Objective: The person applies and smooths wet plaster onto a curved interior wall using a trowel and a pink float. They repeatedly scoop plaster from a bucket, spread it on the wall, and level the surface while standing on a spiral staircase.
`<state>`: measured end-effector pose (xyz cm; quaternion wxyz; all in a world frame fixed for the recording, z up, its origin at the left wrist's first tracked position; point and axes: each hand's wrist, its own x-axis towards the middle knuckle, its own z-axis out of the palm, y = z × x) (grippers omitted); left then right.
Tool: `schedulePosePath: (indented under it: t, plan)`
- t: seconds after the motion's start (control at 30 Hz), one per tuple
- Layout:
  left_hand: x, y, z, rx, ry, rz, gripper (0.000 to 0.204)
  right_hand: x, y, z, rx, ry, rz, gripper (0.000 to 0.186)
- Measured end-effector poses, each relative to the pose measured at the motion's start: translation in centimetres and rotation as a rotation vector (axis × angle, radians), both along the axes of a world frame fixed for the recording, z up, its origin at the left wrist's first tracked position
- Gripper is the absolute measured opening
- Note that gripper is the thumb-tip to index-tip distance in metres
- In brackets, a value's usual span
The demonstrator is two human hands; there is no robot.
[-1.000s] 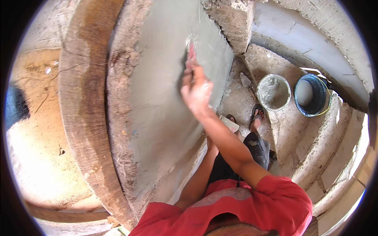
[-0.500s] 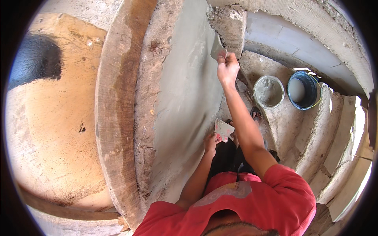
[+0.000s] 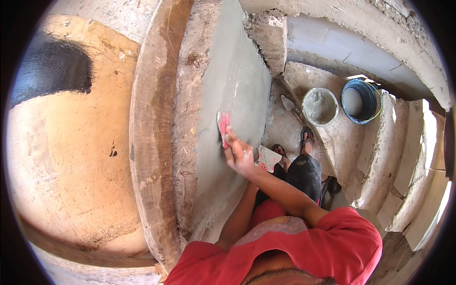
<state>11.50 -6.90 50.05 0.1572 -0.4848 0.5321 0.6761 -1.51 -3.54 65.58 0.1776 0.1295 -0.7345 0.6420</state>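
Observation:
My right hand grips a flat, red, plaster-smeared float, which lies against the wet grey plastered wall left of the stairwell. My left hand, mostly hidden behind my right wrist, holds a small square board with grey plaster and red patches, low beside the wall. My feet in sandals stand below on the concrete landing.
A grey mortar bucket and a blue bucket with cloudy liquid stand on the landing. A pointed trowel lies beside them. Concrete steps run down at right. A curved timber and tan board fill the left.
My right hand has moved from high on the plaster, near its right edge, down and left to mid-wall. The view has shifted, showing more of the tan board at left.

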Motion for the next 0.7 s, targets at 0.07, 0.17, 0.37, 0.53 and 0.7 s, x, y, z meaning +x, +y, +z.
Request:
schedulePosePath:
  t: [0.07,0.17,0.37,0.53,0.7]
  plan:
    - [0.0,-0.6,-0.2,0.025,0.026,0.013,0.025,3.0,1.1,0.3,0.015,0.027,0.095,0.028]
    - [0.3,-1.1,-0.6,0.041,0.035,0.021,0.021,3.5,4.4,0.3,-0.245,-0.010,0.007,0.012]
    - [1.5,-0.5,-0.5,0.006,0.009,0.020,0.023,-12.9,9.5,-4.1,-0.009,-0.440,-0.344,0.009]
    - [2.3,0.0,-0.1,0.003,0.025,0.064,0.020,-20.5,7.3,-6.8,-0.096,-0.479,-0.281,0.008]
    - [3.7,-0.6,-1.6,-0.018,-0.007,0.028,0.019,-11.4,3.8,-5.3,-0.235,-0.416,-0.130,0.011]
